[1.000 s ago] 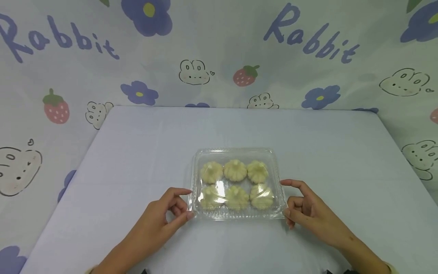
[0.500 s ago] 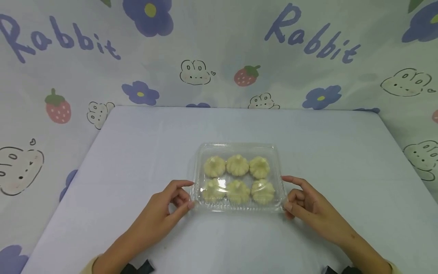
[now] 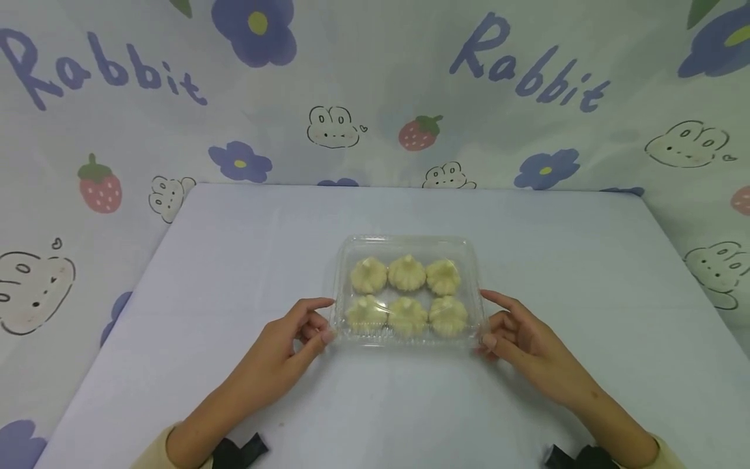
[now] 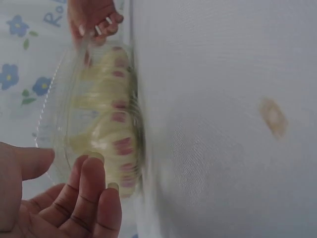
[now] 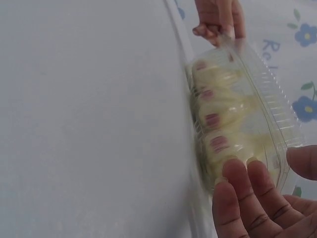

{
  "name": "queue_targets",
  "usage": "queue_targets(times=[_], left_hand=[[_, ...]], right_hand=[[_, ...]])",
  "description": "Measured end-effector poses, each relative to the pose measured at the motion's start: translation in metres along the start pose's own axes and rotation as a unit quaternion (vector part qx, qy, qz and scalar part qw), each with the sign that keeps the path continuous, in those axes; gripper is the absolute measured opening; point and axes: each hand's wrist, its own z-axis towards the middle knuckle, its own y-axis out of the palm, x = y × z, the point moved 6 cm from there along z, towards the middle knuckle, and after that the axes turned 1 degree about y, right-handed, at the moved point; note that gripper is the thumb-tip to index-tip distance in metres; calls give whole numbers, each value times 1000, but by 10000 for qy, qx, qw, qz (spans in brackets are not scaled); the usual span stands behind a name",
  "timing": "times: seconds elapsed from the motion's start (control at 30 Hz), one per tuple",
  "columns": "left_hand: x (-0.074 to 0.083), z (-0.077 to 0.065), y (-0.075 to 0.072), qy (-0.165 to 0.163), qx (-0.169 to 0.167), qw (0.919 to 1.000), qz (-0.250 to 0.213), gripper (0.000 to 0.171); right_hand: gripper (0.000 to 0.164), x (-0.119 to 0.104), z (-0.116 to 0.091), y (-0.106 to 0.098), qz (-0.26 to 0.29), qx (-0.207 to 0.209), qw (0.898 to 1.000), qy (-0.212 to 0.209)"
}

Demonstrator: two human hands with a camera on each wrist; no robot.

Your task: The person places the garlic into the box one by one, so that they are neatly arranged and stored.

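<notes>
A clear plastic clamshell box [image 3: 404, 242] with its lid down sits mid-table. Inside are two rows of pale yellow, pleated bun-shaped pieces [image 3: 407, 272]; pink marks show on their lower sides in both wrist views. My left hand [image 3: 280, 357] holds the box's left side near the front corner, thumb in front and index finger further back along the edge. On the opposite side my right hand [image 3: 536, 352] grips the edge in much the same way. In the right wrist view the rim of the box [image 5: 280, 173] lies between thumb and fingers.
A white cloth [image 3: 263, 241] covers the table. Behind and beside it hangs a printed curtain [image 3: 375, 78] with flowers, rabbits and strawberries. Black straps [image 3: 240, 451] show at the wrists. A brownish spot [image 4: 273, 118] marks the white surface in the left wrist view.
The box has moved away from the person, toward the back of the table, with both hands travelling along at its sides.
</notes>
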Motion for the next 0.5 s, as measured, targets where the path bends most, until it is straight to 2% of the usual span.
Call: queue_targets(times=[0.17, 0.27, 0.4, 0.5], left_hand=[[0, 2, -1, -80, -13, 9999, 65, 47], [-1, 1, -6, -255, 36, 9995, 208, 51], [-3, -1, -19, -459, 252, 9974, 502, 57], [-1, -1, -28, -567, 410, 9952, 685, 64]], right_hand=[[64, 2, 0, -4, -189, 171, 9995, 196], [62, -3, -4, -9, -785, 342, 9960, 267], [56, -19, -13, -19, -1889, 680, 9795, 145], [54, -29, -16, -26, -2279, 860, 9699, -5]])
